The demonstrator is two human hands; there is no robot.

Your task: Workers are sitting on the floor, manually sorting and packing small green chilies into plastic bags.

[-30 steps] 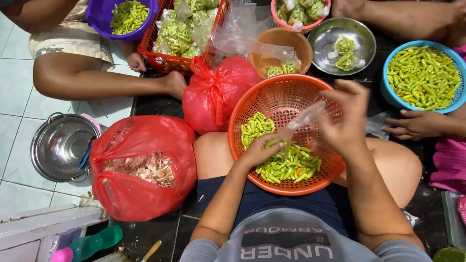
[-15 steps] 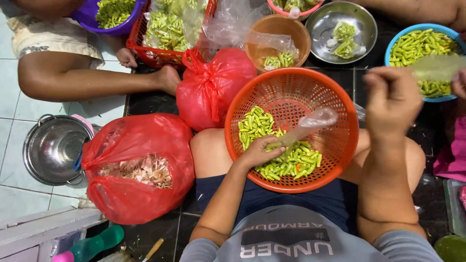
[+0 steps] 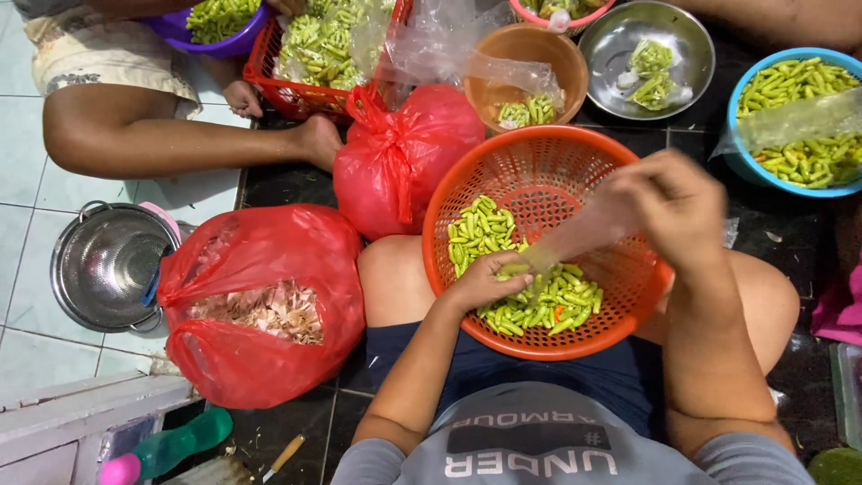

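Orange plastic colander basket (image 3: 530, 162): round, perforated lattice wall, resting on the person's lap; the landmark for all entries below.

Green chillies (image 3: 530, 301): short, glossy pods heaped in the basket's near half, one small red piece among them.

Left hand (image 3: 489, 280): inside the basket on the chilli heap, fingers curled shut around the lower end of a thin clear plastic bag (image 3: 575, 235).

Right hand (image 3: 669, 202): above the basket's right rim, blurred, fingers closed on the bag's upper end; the film stretches taut between both hands.

Knotted red plastic bag (image 3: 404, 157): glossy, bulging, touching the basket's left rim.

Open red plastic bag (image 3: 260, 296): further left, crinkled, holding pale papery peelings.

Steel colander (image 3: 103, 265): round, dull metal, left of that bag, on the tiled floor.

Blue bowl (image 3: 745, 90): right of and beyond the basket, full of green chillies.

Brown bowl (image 3: 521, 49) and steel bowl (image 3: 646, 27): beyond the basket's far rim.
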